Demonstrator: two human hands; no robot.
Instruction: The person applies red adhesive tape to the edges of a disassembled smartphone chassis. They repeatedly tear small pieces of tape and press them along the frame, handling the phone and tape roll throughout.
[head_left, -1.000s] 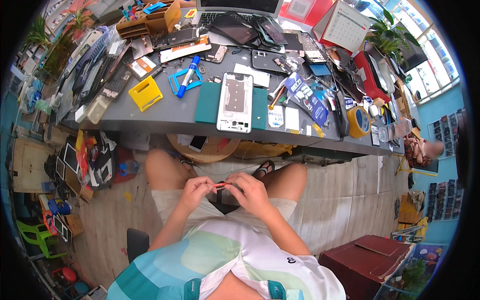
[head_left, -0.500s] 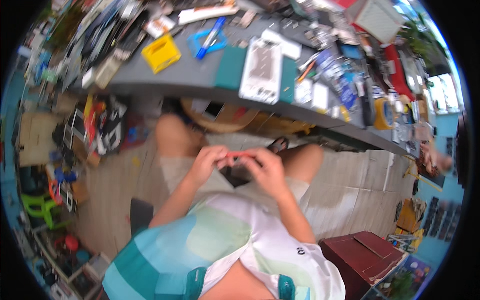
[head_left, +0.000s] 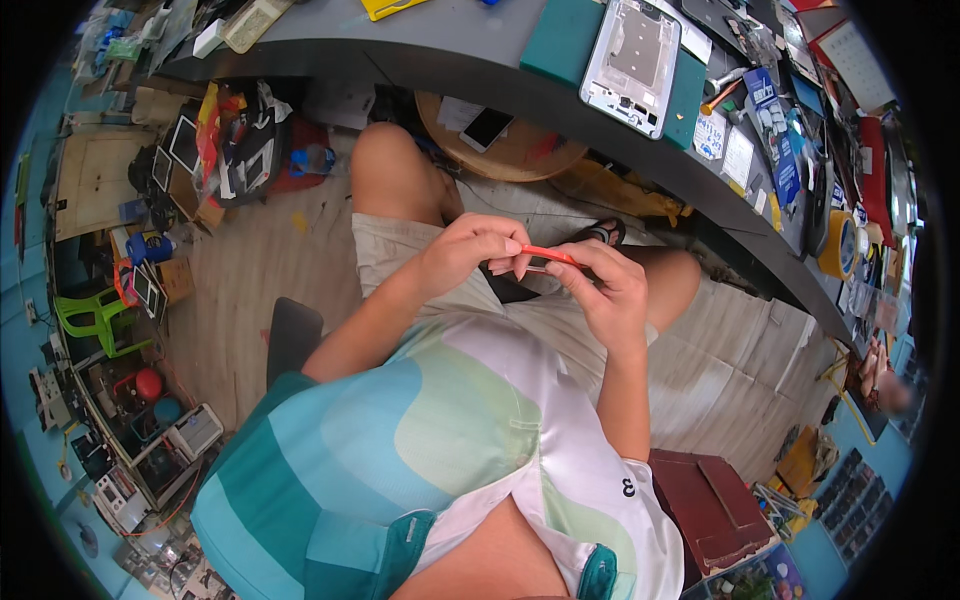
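Note:
Over my lap, both hands hold a thin, bright red strip-like piece whose exact kind I cannot make out. Its left end is pinched between the thumb and fingers of my left hand. My right hand grips the other end, with the fingers curled over it and partly hiding it. On the bench ahead, a silver phone frame lies on a green mat, apart from both hands.
The dark grey bench curves across the front. Beneath it, a phone lies on a round wooden surface. A yellow tape roll stands at the right. A dark red cabinet is behind me at right; a green chair stands left.
The view has shifted, so the bench sits higher in the picture and my hands farther right. Both hands still hold the red piece, which now shows more clearly.

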